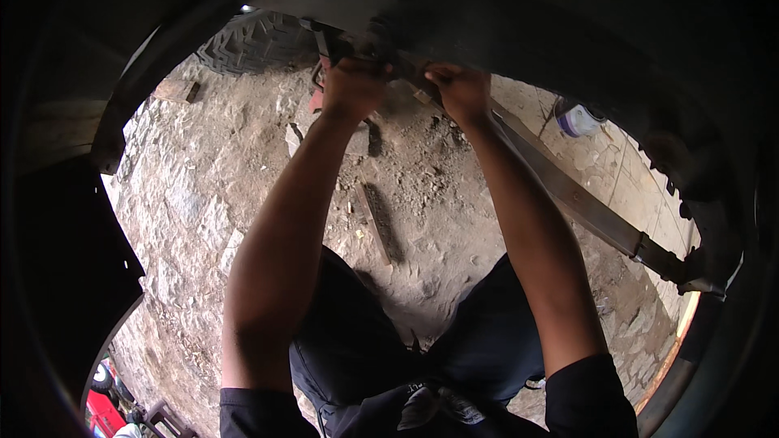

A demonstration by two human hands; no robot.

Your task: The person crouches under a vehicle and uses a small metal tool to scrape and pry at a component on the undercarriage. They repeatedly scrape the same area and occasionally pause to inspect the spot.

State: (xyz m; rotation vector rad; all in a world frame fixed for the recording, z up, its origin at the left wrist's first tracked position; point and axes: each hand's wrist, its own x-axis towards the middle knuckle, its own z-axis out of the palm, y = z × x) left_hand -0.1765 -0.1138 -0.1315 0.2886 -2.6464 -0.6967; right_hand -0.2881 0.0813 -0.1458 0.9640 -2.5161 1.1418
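Item 1: leaf spring point(572, 193), brown, long and flat, under the dark vehicle underside point(519, 28). Long axis runs from 10 to 4 o'clock; the upper end is lost in shadow near the hands, the lower end lies toward 4 o'clock, at a dark mount point(704, 274). A band clip point(639, 246) wraps it near that end. Its upper stretch passes behind the right wrist.

Item 2: left hand point(355, 85), between 11 and 12 o'clock, back of the hand in view, fingers bent toward 3 o'clock at a dark metal part. Forearm straight, pointing to 1 o'clock. Grip: cannot tell; fingertips in shadow.

Item 3: right hand point(461, 91), at 1 o'clock, fingers curled toward 9 o'clock, beside the spring's upper stretch. Forearm pointing to 11 o'clock. Whether it grasps anything: cannot tell. The hands stand apart.

Surroundings: treaded tyre point(251, 42), between 10 and 11 o'clock; wooden block point(177, 91), at 10; red part point(316, 100), near 11, just beside the left hand; white-and-purple bucket point(578, 119), at 2; narrow strip point(375, 225), near dial centre, axis 11 to 5, on rough ground point(187, 195).
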